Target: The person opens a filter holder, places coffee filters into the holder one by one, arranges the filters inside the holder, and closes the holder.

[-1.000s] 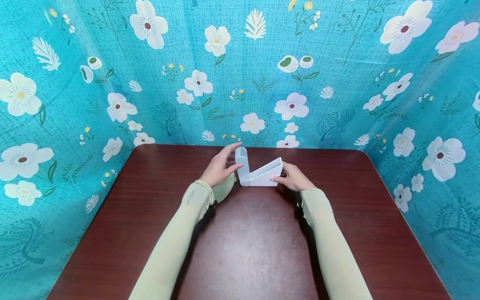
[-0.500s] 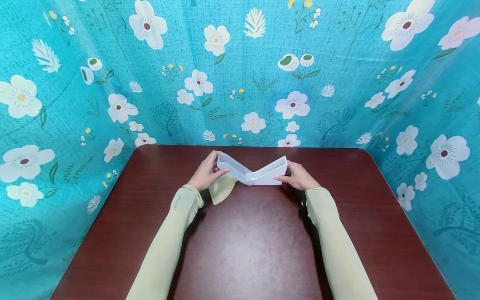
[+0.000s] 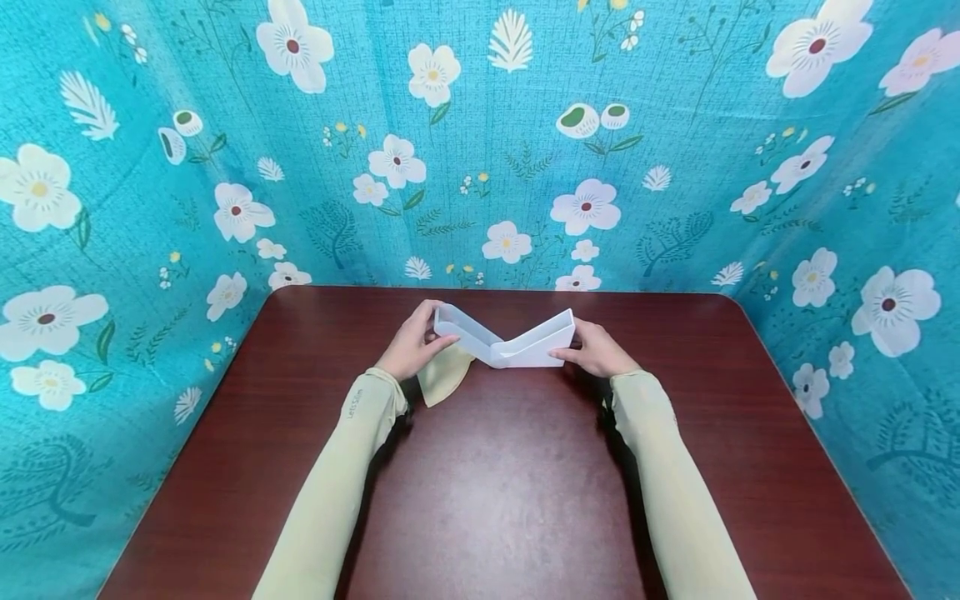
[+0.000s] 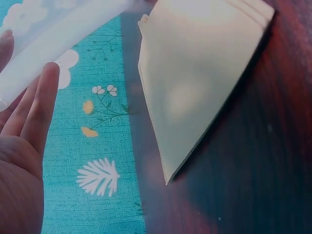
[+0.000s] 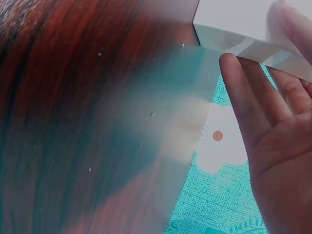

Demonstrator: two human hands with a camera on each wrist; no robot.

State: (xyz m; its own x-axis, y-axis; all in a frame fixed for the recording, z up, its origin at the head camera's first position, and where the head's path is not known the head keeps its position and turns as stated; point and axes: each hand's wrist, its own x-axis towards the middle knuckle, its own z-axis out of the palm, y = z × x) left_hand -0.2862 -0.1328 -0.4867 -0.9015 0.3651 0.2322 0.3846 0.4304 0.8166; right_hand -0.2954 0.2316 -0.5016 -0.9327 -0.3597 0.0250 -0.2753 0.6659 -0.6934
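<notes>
A white hinged box (image 3: 532, 350) stands spread in a V toward the back of the table, its translucent lid (image 3: 474, 337) leaning left. My left hand (image 3: 411, 343) holds the lid's outer end between thumb and fingers; in the left wrist view the fingers (image 4: 41, 109) lie along its underside. On the other side, my right hand (image 3: 596, 352) grips the far right end of the white half, thumb on the front face and fingers (image 5: 239, 87) behind. Below the lid lies a pale yellow-green cloth (image 3: 444, 379), partly hidden by it, with a stitched edge and a pointed corner.
The dark red-brown table (image 3: 495, 492) has a glossy top with rounded back corners. A turquoise floral curtain (image 3: 465, 167) hangs close behind its back edge and along both sides. Pale sleeves (image 3: 322, 483) cover both forearms.
The left hand has swung the lid from nearly upright down to the left, uncovering more of the cloth. The right hand has shifted slightly right; over the last half second both hands hold still.
</notes>
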